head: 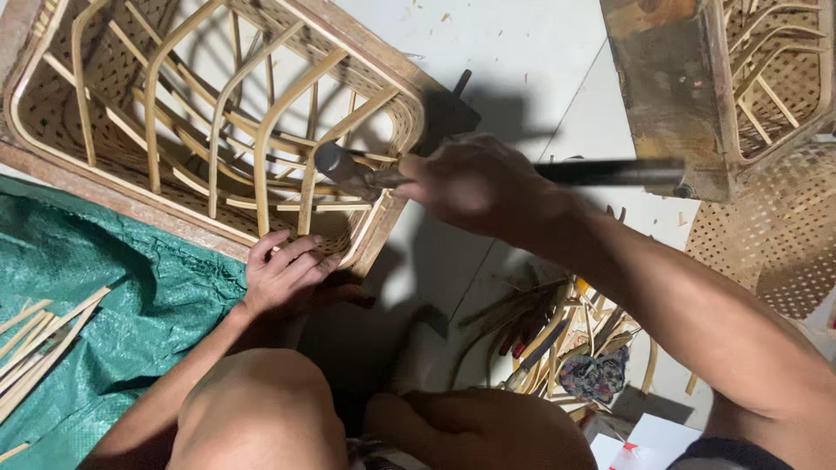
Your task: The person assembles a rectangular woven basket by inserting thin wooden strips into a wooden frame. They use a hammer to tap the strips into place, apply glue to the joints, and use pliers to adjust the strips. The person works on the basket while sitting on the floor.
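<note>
Head view, right hand (pixel 475 187) grip clenched on hammer (pixel 348 170), left hand (pixel 283 274) fingers pressed on woven basket (pixel 113 104) rim

Packaging inspection, floor area. 1 item that may be packaging: a white carton or sheet (pixel 655 438) at the lower right edge, lying on the floor just beside the heap of cane offcuts, flat-faced with straight edges, white with a small red mark on the corner nearest the lower frame edge. Only part of it shows; whether it is a box or loose paper cannot be told. No labels, signs or screens seen elsewhere.
</note>
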